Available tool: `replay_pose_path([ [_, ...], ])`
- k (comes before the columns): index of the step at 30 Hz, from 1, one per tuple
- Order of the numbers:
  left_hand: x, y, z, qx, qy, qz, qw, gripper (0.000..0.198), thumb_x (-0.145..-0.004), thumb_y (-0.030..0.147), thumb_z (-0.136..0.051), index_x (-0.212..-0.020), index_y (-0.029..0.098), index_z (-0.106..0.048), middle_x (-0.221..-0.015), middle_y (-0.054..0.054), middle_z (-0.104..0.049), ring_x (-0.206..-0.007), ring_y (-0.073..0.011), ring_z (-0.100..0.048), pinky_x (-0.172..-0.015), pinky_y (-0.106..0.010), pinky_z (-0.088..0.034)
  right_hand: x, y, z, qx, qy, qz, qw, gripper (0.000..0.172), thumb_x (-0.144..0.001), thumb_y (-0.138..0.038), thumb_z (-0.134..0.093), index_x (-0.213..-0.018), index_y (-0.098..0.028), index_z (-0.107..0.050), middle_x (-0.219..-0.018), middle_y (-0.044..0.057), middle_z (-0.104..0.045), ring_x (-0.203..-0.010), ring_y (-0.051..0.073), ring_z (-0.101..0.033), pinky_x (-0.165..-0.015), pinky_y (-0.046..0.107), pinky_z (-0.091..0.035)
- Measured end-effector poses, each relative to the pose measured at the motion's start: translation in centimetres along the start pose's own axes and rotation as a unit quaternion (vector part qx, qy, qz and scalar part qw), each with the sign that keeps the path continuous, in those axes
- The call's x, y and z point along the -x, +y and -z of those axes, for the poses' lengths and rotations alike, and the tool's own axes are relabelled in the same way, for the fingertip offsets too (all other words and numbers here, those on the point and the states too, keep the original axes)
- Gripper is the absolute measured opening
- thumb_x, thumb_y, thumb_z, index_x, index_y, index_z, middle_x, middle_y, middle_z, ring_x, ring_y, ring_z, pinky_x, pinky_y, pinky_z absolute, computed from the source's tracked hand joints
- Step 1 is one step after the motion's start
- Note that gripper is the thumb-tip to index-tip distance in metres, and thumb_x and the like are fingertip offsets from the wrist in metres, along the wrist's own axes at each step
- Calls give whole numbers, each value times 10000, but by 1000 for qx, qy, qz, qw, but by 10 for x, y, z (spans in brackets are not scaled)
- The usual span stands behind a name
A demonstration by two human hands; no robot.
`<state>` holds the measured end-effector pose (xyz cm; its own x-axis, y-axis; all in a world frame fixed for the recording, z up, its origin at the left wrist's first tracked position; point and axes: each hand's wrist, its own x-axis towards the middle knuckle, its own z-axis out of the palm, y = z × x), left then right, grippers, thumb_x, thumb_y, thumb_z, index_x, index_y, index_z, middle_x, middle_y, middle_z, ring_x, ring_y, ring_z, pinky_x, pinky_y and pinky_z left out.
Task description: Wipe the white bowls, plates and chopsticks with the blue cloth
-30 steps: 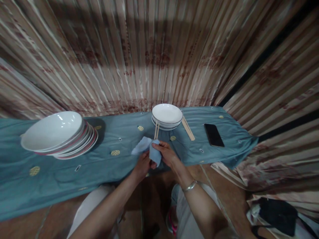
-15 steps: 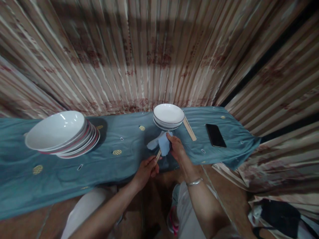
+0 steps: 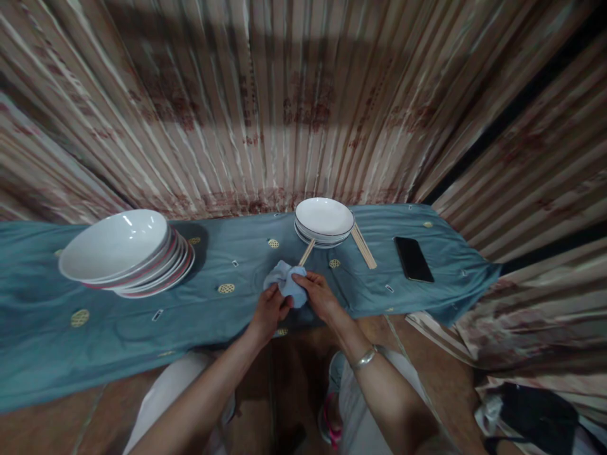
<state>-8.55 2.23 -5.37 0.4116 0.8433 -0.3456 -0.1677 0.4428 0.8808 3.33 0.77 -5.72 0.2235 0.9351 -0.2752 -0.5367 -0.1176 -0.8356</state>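
A light blue cloth (image 3: 294, 292) is bunched around a pair of wooden chopsticks (image 3: 308, 250), whose far ends stick out toward the small plates. My right hand (image 3: 318, 293) is closed on the cloth, thumb on top. Close beside it, my left hand (image 3: 271, 311) is closed at the near end of the chopsticks, which the fingers and cloth hide; it touches the cloth's left part. Just beyond my hands stands a stack of small white dishes (image 3: 325, 216) with dark rims. More chopsticks (image 3: 364, 246) lie together to the right of that stack.
A leaning stack of large white bowls and plates (image 3: 116, 249) stands on the left of the blue patterned tablecloth (image 3: 237, 328). A black phone (image 3: 413, 259) lies on the right. Pleated curtains (image 3: 265, 126) hang behind and at the right. A dark bag (image 3: 538, 414) sits low at right.
The cloth has slid down along the chopsticks toward my left hand, baring their far ends. My right hand has moved down and left, so both hands are now close together.
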Motion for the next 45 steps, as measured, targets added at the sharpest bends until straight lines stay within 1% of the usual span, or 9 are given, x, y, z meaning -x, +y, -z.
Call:
replay_pose_path([
  [5,6,0,-1,-35,-45,-9,998,361,-671,475,-684,-640,162,-508,-491,41,-513,-356,-16,-279,-389,-194,-155,-7,-8,13,-14,45,14,999,312,-499,-409,-832,-609,-155,-688,-518,-30,-638,-450,76,-499,-465,205,-387],
  [8,9,-5,-1,-51,-63,5,997,393,-654,514,-693,-724,153,-555,-505,36,-548,-345,-22,-295,-382,-196,-153,-12,-16,25,-17,83,36,996,310,-505,-406,-827,-587,-163,-654,-509,-33,-626,-464,88,-514,-477,215,-394],
  [14,15,-10,0,-62,-68,24,995,412,-611,512,-716,-723,148,-556,-523,18,-590,-338,-23,-312,-376,-193,-150,-19,-24,42,0,121,70,990,315,-550,-426,-807,-594,-177,-619,-527,-24,-628,-519,126,-571,-521,242,-425],
  [18,15,-8,0,-50,-49,23,997,395,-611,494,-716,-720,147,-561,-517,21,-589,-341,-22,-312,-381,-188,-154,-16,-19,35,7,98,49,994,329,-552,-434,-806,-564,-177,-602,-494,-31,-606,-465,106,-525,-477,230,-400],
  [24,5,-4,1,-24,-23,1,999,354,-606,467,-697,-654,157,-534,-512,17,-570,-340,-26,-305,-378,-196,-143,-2,2,10,17,0,2,1000,341,-561,-461,-794,-592,-151,-654,-481,-20,-597,-404,75,-456,-414,212,-326],
  [27,1,-3,2,-15,-9,-13,1000,332,-618,455,-677,-659,158,-535,-505,13,-561,-348,-31,-306,-385,-198,-147,2,9,3,33,-20,-1,999,329,-566,-452,-790,-604,-149,-669,-467,-33,-579,-373,54,-409,-391,204,-278],
  [32,2,-3,2,-33,-30,-16,999,339,-637,466,-670,-671,154,-541,-536,13,-578,-358,-28,-312,-385,-197,-167,0,2,6,27,16,6,999,330,-533,-446,-795,-597,-144,-676,-483,-19,-602,-401,68,-443,-411,207,-307],
  [39,14,-6,0,-62,-76,36,995,414,-617,523,-699,-748,152,-570,-542,16,-602,-350,-35,-341,-381,-196,-171,-13,-26,32,-4,117,48,992,298,-496,-383,-820,-518,-180,-602,-478,-45,-587,-446,83,-488,-470,222,-383],
  [45,17,-11,0,-58,-76,48,994,403,-622,505,-706,-755,146,-582,-549,15,-602,-355,-38,-347,-388,-196,-174,-16,-33,42,-27,131,62,989,339,-481,-406,-835,-526,-180,-587,-481,-49,-582,-453,83,-487,-473,220,-384],
])
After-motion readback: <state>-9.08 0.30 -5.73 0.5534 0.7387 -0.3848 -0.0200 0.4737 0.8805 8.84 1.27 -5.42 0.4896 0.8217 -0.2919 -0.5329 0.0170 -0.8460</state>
